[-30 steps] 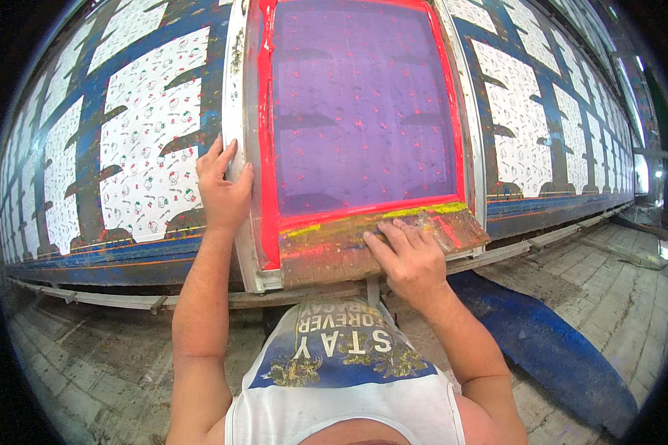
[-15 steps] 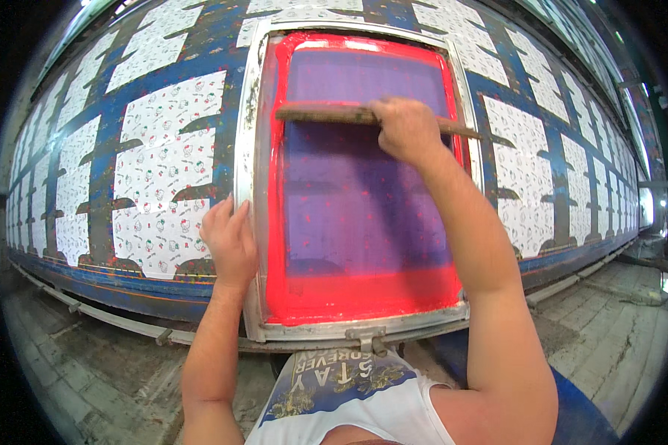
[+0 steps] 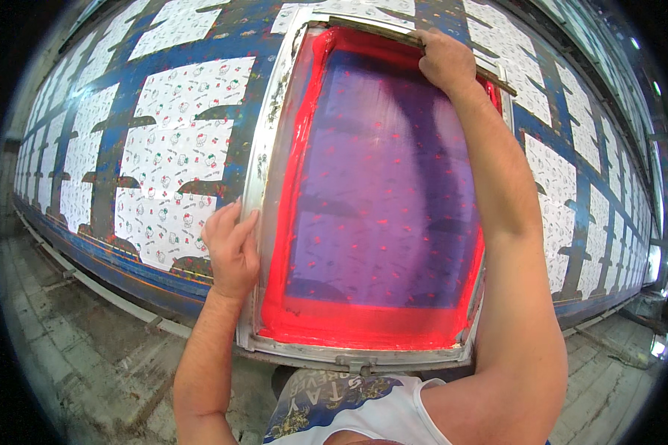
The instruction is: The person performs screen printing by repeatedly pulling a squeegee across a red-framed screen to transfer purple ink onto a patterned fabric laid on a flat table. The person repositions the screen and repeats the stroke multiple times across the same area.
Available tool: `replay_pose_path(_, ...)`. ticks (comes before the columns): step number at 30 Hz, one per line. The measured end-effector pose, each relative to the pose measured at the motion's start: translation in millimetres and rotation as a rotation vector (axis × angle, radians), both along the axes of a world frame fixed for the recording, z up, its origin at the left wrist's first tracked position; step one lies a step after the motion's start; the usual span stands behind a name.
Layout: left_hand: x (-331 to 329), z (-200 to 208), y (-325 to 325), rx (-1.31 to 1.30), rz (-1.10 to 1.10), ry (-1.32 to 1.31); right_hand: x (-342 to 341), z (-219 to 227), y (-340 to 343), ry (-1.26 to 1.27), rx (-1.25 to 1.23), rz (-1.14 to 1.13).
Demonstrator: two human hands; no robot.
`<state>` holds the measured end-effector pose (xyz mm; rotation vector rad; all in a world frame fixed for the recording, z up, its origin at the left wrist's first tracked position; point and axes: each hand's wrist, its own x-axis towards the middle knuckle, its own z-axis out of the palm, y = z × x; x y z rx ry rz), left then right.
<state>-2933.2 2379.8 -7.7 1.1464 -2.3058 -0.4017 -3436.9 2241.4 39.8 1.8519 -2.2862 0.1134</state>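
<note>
A screen-printing frame (image 3: 263, 178) with pale metal rails lies in front of me, over the printed pieces. Its purple mesh (image 3: 382, 215) is bordered by wet red ink (image 3: 371, 326), thickest along the left side and the near end. At the far end of the frame, my right hand (image 3: 449, 63) is closed round a long wooden squeegee (image 3: 378, 32), which lies slantwise across the far rail. My left hand (image 3: 231, 252) rests against the outside of the left rail, fingers loosely extended and apart, holding nothing.
White fabric pieces (image 3: 174, 148) with small red, green and black motifs lie in rows on a long blue, ink-stained table (image 3: 100, 256). A metal rail (image 3: 156, 322) runs along its near edge. Concrete floor (image 3: 89, 356) shows below.
My right hand has pushed the squeegee away from me, from the upper part of the mesh to the far end. The view has turned slightly; my left hand stays by the left rail.
</note>
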Motion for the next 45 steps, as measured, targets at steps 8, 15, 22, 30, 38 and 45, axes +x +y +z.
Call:
replay_pose_path(8,-2,3,0,-0.009,0.005,-0.03,3,-10,-45,-0.035,0.036,0.146)
replay_pose_path(15,-2,3,0,-0.019,0.003,-0.02,9,25,-28,-0.159,0.251,0.388)
replay_pose_path(22,-1,-1,1,-0.028,0.011,-0.014,84,24,55,-0.177,0.264,0.922)
replay_pose_path(30,-2,-2,0,-0.036,-0.001,-0.01,103,37,99,-0.187,0.153,1.219)
replay_pose_path(38,-2,-2,1,-0.034,-0.001,-0.004,2,43,64,-0.162,0.333,0.498)
replay_pose_path(45,-2,-1,0,-0.028,-0.011,-0.023,-37,14,-4,-0.065,0.133,0.136)
